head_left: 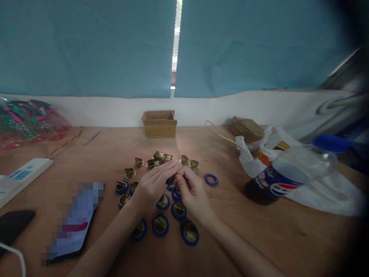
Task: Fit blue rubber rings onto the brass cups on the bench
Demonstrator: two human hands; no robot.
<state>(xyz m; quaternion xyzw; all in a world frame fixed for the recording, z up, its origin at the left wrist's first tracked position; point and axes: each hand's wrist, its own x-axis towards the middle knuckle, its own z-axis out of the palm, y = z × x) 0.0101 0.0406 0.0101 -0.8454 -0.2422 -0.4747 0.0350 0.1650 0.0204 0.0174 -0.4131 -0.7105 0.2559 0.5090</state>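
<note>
My left hand (152, 184) and my right hand (191, 188) meet at the fingertips above the middle of the table. The left fingers lie pressed together, with the thumb hidden behind them. My right thumb and forefinger are closed in a pinch against the left fingertips. What lies between the hands is mostly covered, so I cannot name it. Around them are several brass-coloured round metal pieces with clips, some bare like this clip piece (129, 173), others set in blue rings like this ringed piece (160, 225). An unfilled blue ring (211, 179) lies to the right.
A small open cardboard box (160, 129) stands against the wall. To the right are a Pepsi bottle (288, 173) and a white plastic bag (323, 196). On the left lie a phone (75, 223), a power strip (25, 175) and a clear bag of colourful items (29, 119).
</note>
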